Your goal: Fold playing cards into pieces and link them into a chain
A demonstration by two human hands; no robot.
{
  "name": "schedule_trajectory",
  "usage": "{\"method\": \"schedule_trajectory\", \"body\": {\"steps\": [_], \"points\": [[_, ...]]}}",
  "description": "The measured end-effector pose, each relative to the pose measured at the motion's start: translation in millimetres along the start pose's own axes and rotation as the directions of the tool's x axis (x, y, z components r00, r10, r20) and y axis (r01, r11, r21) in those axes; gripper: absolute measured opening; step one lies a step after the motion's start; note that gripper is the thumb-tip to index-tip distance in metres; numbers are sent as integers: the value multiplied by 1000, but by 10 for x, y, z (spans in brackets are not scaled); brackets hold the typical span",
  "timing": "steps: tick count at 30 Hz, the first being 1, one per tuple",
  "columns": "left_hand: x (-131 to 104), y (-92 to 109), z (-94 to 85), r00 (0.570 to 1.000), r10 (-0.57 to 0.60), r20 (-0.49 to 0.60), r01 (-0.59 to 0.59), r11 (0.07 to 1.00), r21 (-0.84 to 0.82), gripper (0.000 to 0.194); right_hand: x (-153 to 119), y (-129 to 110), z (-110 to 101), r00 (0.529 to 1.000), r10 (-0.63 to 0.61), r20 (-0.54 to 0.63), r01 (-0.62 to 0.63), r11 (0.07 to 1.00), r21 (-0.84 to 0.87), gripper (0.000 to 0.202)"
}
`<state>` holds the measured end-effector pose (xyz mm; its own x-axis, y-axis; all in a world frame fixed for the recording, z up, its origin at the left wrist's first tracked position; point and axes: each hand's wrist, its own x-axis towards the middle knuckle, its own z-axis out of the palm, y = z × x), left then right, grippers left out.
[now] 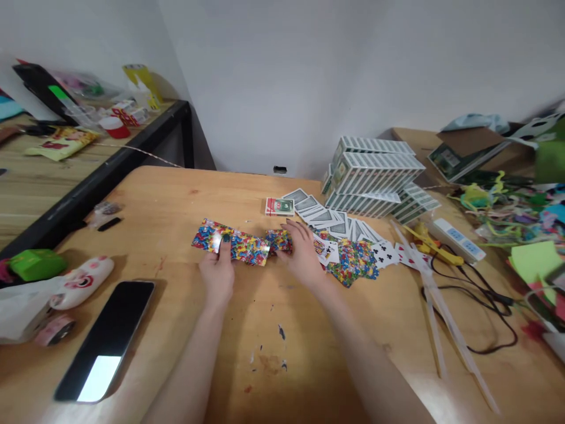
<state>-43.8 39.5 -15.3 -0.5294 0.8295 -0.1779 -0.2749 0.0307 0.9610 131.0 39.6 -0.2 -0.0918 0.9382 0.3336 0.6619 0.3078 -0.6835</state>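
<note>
My left hand (pixel 218 274) is closed on a long strip of card (pixel 247 246) with a busy red, blue and yellow print, thumb on top. Just right of it, my right hand (pixel 304 256) curls its thumb and fingers around a smaller colourful card (pixel 277 240) in the same print. Part of that card is hidden beneath the fingers. Beside my right hand lie more printed colourful cards (pixel 351 259) and face-up playing cards (pixel 384 253). Behind them fans a row of grey-backed playing cards (pixel 324 217). A red and green card box (pixel 279 206) lies beyond my hands.
Stacked card boxes (pixel 375 171) stand at the back right. Clear plastic strips (pixel 445 312), a power strip (pixel 459 240) and a black cable (pixel 494 350) lie on the right. At left are a phone (pixel 106 335) and a white squeezable-looking toy (pixel 86 282). A side table (pixel 150 126) adjoins.
</note>
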Motion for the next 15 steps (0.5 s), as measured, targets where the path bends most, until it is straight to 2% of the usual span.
{"method": "schedule_trajectory", "body": {"steps": [3,7,9,12,15], "points": [[-40,-6,28,998,-45,32,47,998,-36,25,142,48,102,994,6,107,-3,999,-33,66],[-92,34,73,987,-117,108,127,988,-86,24,193,51,161,988,47,149,-37,997,-64,64],[-106,54,83,980,-150,128,165,980,-115,25,182,25,109,993,53,106,-45,996,-71,61],[-123,76,86,973,-170,154,194,968,-161,26,125,-16,-38,996,80,-32,-81,996,-44,57],[-152,89,95,959,-187,214,226,958,-178,27,6,-19,-176,967,159,-199,-154,987,39,57]]}}
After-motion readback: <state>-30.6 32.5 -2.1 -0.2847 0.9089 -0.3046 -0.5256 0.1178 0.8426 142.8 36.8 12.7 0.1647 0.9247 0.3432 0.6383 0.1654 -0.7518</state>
